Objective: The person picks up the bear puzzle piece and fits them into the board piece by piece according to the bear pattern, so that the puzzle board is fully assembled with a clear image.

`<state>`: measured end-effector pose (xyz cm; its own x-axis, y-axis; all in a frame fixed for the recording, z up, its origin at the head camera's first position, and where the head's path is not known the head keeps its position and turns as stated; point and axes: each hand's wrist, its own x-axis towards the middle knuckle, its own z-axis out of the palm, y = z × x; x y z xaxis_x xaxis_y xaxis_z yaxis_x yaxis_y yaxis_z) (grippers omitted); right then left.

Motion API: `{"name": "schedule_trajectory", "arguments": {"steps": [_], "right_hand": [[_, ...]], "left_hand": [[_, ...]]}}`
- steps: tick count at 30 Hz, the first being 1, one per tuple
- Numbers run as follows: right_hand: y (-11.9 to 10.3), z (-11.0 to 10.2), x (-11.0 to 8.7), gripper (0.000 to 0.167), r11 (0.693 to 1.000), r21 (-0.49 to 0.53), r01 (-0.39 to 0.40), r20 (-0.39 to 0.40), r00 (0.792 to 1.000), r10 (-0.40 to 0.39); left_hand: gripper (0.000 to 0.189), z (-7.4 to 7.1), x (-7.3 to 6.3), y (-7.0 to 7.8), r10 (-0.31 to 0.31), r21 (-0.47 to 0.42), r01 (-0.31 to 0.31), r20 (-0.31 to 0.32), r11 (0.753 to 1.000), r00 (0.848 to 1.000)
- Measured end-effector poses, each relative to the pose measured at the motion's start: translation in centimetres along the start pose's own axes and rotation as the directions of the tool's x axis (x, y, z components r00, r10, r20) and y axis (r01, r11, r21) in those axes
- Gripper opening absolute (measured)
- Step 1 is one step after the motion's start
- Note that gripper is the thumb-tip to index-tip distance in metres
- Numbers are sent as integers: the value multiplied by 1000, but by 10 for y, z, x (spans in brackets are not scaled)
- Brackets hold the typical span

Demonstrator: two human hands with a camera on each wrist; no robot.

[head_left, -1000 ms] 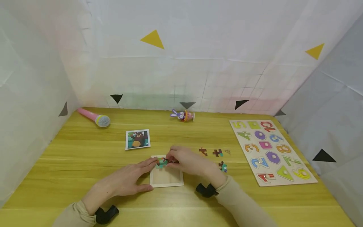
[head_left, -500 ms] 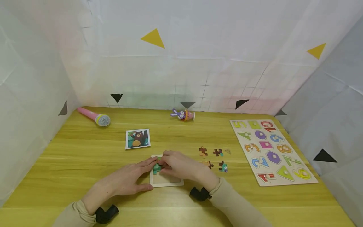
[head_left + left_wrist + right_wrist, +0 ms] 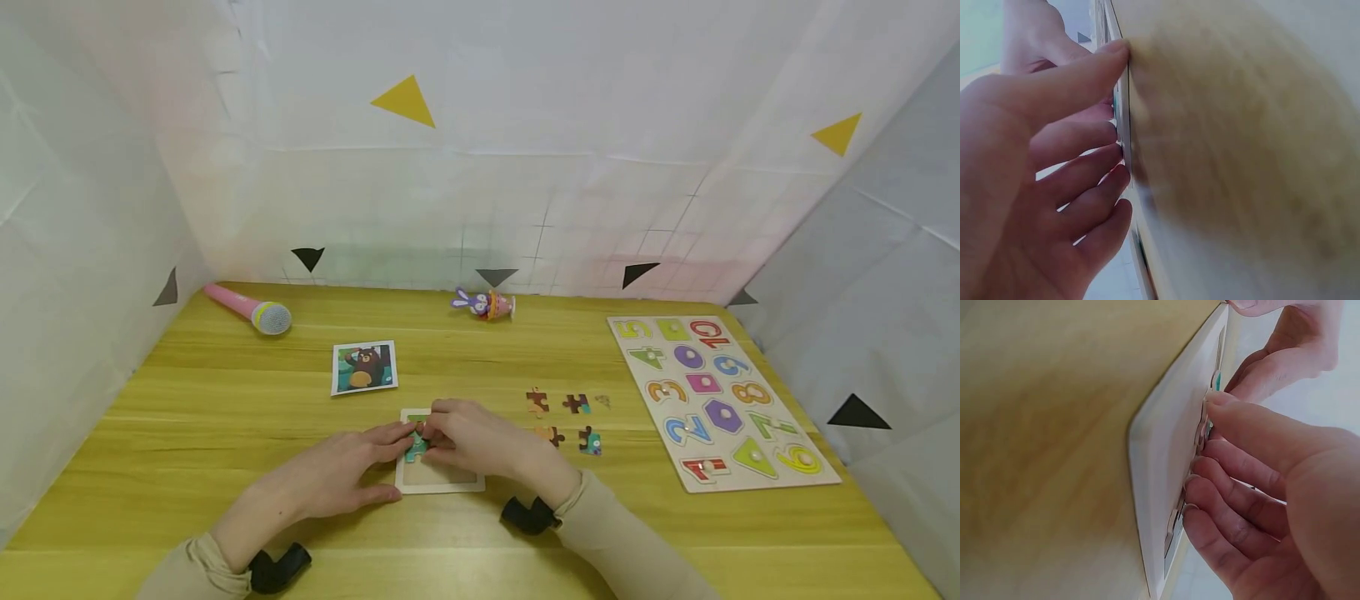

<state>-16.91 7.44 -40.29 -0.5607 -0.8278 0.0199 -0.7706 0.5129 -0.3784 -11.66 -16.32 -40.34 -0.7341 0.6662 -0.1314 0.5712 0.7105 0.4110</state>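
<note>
A small wooden puzzle tray (image 3: 442, 489) lies in front of me with a teal and green jigsaw piece (image 3: 415, 452) at its left side. My left hand (image 3: 333, 471) rests along the tray's left edge, its fingers extended and the thumb at the near left corner. Over the tray's upper part, my right hand (image 3: 480, 437) has its fingers bent and pinches at a jigsaw piece, thumb opposite the fingertips. The right wrist view shows that thumb (image 3: 1241, 415) and the fingertips close at the pieces' edges. The right hand covers most of the tray's upper right.
Several loose jigsaw pieces (image 3: 577, 404) lie right of the tray. A bear picture card (image 3: 365, 368) is behind it to the left. Farther out are a pink toy microphone (image 3: 247, 310), a purple rabbit toy (image 3: 483, 305) and a number puzzle board (image 3: 720, 404).
My right hand has shifted left and slightly nearer over the tray, uncovering a loose piece at its right, then stayed there. The left hand has barely moved.
</note>
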Motion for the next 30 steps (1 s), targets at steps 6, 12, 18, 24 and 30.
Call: {"name": "schedule_trajectory", "arguments": {"steps": [6, 12, 18, 24, 30], "right_hand": [[0, 1, -1, 21, 1000, 15, -16, -11, 1000, 16], [-1, 2, -1, 24, 999, 30, -31, -25, 999, 32], [-1, 4, -1, 24, 999, 32, -25, -48, 999, 26], [-1, 5, -1, 23, 999, 42, -31, -55, 998, 33], [-1, 5, 1, 22, 998, 55, -36, -62, 997, 39]], "left_hand": [[68, 0, -1, 1, 8, 4, -8, -3, 1000, 1000], [69, 0, -1, 1, 2, -2, -2, -8, 1000, 1000], [68, 0, 0, 3, -6, 4, 6, -6, 1000, 1000], [67, 1, -1, 5, -2, 33, 3, -23, 999, 1000], [67, 3, 0, 6, -10, 56, 11, -28, 998, 1000]]}}
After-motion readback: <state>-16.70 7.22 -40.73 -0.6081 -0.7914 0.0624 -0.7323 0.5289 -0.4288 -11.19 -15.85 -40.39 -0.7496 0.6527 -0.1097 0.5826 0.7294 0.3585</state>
